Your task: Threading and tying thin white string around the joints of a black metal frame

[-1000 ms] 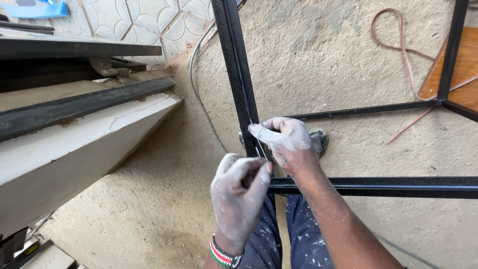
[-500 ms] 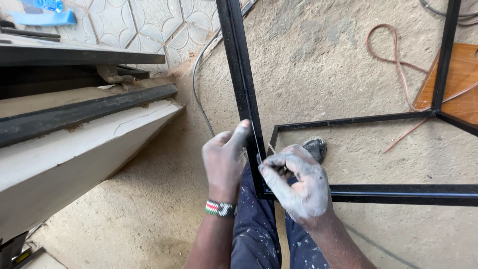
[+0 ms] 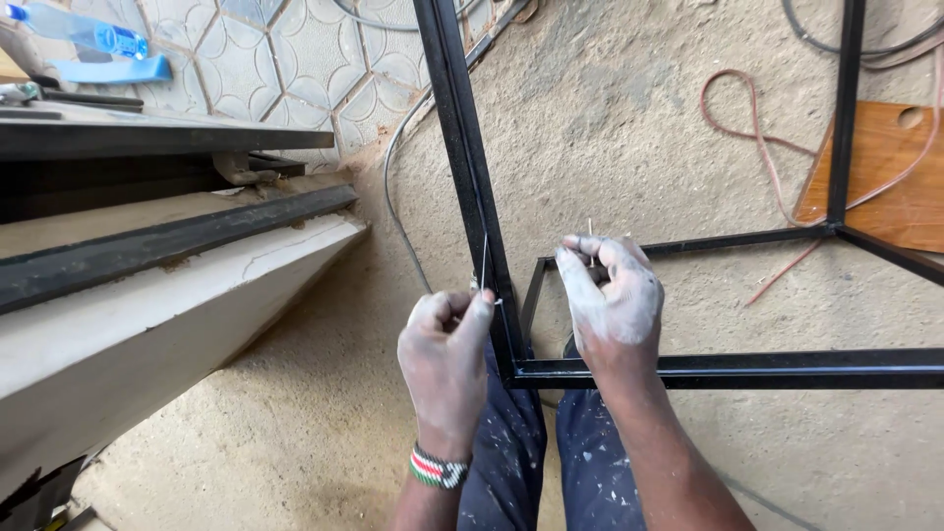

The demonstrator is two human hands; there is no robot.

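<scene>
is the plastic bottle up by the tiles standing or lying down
Lying down. The plastic bottle rests on its side on the dark bench at the top left, its long axis near level, just above a flat blue thing.

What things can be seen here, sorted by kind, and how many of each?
Hands: 2, left hand and right hand
Black metal frame: 1
Thin wire pieces: 2, wire and short wire
Plastic bottle: 1
Wooden board: 1
Reddish cable: 1
Beaded wristband: 1
Total: 9

Black metal frame [image 3: 470, 187] upright between both hands, crossbar beneath — bare sandy ground [image 3: 629, 128] beyond, bench [image 3: 167, 285] crowding left
</scene>
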